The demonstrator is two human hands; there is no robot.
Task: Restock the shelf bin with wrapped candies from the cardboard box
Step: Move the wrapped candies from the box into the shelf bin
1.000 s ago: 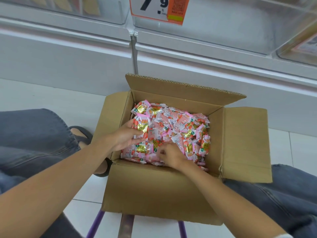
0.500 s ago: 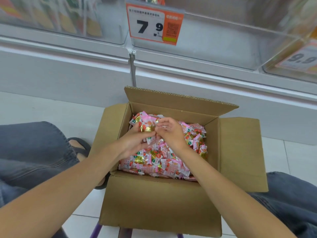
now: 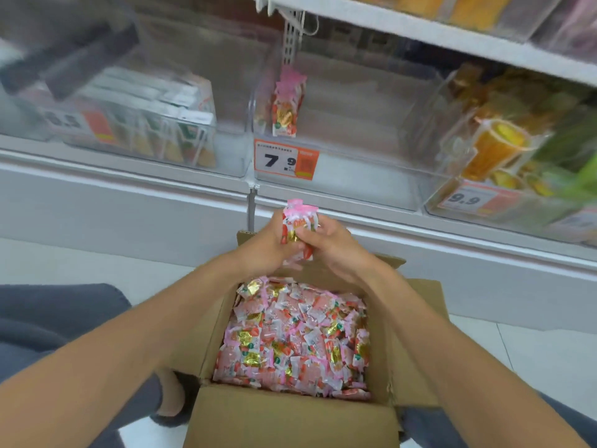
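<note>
Wrapped candies [image 3: 298,227], a small pink-and-red bunch, are what I see in the head view, pressed between my left hand [image 3: 261,250] and right hand [image 3: 339,250]. The fingers of both hands are curled round the bunch and grip it from either side. It hangs above the far edge of the cardboard box [image 3: 290,418], short of the shelf bin [image 3: 339,192]. The box is near me, with a heap [image 3: 297,337] of the same candies inside. The clear bin is almost bare; a few upright packets [image 3: 286,108] stand in its far left corner.

My worry is the grip: this is a loose bundle of slippery wrappers, so I judge some could squirt out over the floor as I reach forward. Catching the bin's front wall could also shake pieces free.

The bin's price tag [image 3: 286,163] reads "7.9", with an orange panel and a code square; its small print is illegible. The right neighbour's tag [image 3: 465,198] reads "9.9". The left one is too blurred to read.
</note>
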